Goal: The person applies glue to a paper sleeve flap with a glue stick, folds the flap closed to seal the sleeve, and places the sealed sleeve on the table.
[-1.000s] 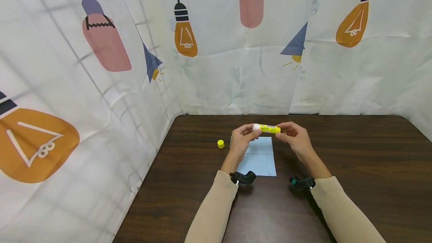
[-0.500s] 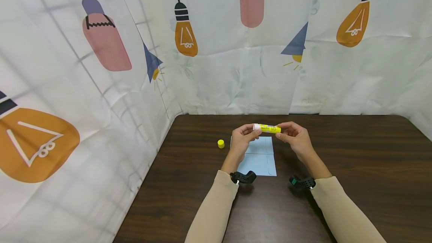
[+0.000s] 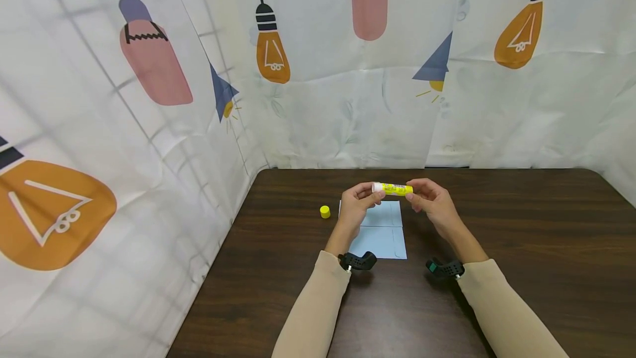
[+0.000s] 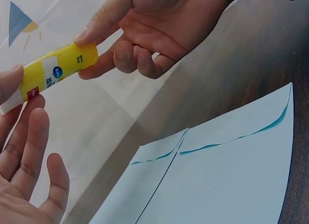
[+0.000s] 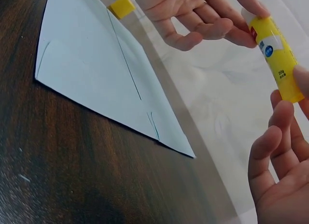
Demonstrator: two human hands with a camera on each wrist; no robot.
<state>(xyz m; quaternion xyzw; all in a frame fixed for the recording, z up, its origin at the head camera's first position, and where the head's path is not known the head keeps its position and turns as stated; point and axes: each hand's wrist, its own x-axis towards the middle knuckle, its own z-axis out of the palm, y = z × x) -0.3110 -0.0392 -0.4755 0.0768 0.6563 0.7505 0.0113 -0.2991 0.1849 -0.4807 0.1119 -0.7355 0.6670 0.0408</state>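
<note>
A yellow glue stick [image 3: 396, 189] with a white end is held level above the table between both hands. My left hand [image 3: 354, 209] pinches its white end between thumb and fingers. At the yellow base, my right hand [image 3: 437, 207] pinches with thumb and forefinger, its other fingers loosely bent, as the left wrist view shows. Below them lies a light blue sheet [image 3: 380, 242] with a line across its middle and slightly raised, cut-looking edges. The yellow cap [image 3: 325, 212] stands on the table left of the sheet, apart from the left hand.
The dark wooden table [image 3: 536, 269] reaches to a white printed curtain [image 3: 318, 120] at the back and left. Each wrist wears a black band, the left band [image 3: 358, 261] close above the sheet's near edge.
The right fingers shift very slightly on the glue stick's base. Otherwise the hands, cap and sheet stay in place.
</note>
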